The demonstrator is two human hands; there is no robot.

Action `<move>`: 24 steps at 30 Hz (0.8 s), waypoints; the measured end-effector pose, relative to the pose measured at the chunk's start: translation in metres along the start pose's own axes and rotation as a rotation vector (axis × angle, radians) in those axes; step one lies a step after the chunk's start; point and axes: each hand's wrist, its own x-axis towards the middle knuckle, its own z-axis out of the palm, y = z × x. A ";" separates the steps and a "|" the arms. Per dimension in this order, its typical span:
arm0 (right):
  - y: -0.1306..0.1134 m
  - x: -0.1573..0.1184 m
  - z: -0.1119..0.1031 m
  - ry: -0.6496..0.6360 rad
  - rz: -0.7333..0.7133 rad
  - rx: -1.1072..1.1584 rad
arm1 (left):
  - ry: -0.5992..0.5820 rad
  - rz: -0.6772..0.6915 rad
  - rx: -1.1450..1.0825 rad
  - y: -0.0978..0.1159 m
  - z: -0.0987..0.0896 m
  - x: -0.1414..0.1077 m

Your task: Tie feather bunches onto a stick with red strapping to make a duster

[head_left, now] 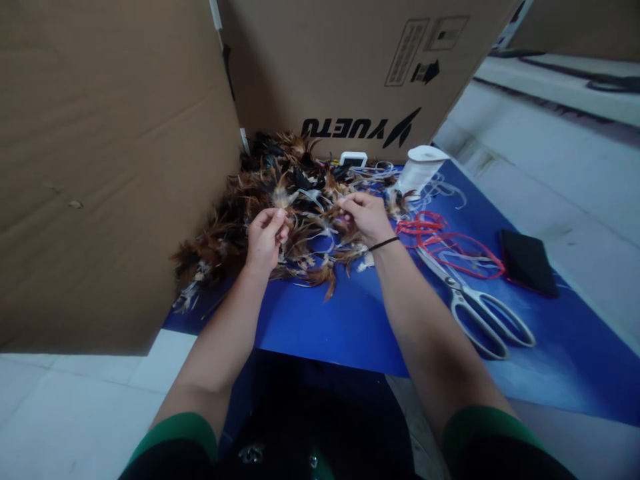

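My left hand (265, 241) is closed in a pinch on a small tuft of feathers (281, 195), pale at the base and brown at the tips. To its right, my right hand (369, 215) also pinches with thumb and forefinger; what lies between those fingertips is too small to make out. Behind and below both hands spreads a heap of brown and black feathers (220, 230), with thin white strings running through it. A black band circles my right wrist.
A white spool (421, 167) stands behind my right hand. Red cord (470, 267), large scissors (480, 313) and a dark phone-like slab (529, 262) lie on the blue table (320, 327). Cardboard panels (115, 167) wall the left and back. A small white device (353, 159) sits behind the feathers.
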 end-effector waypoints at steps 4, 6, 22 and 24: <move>-0.006 0.002 -0.018 -0.225 -0.035 -0.222 | 0.014 -0.014 0.013 0.000 0.001 0.000; -0.009 0.002 -0.024 -0.402 -0.031 -0.317 | 0.011 -0.014 0.012 -0.001 0.001 0.000; -0.056 -0.015 -0.030 -0.638 -0.117 -0.298 | -0.124 0.106 0.176 -0.008 0.009 -0.010; -0.059 -0.017 -0.028 -0.659 -0.112 -0.313 | -0.155 0.088 0.195 -0.010 0.011 -0.012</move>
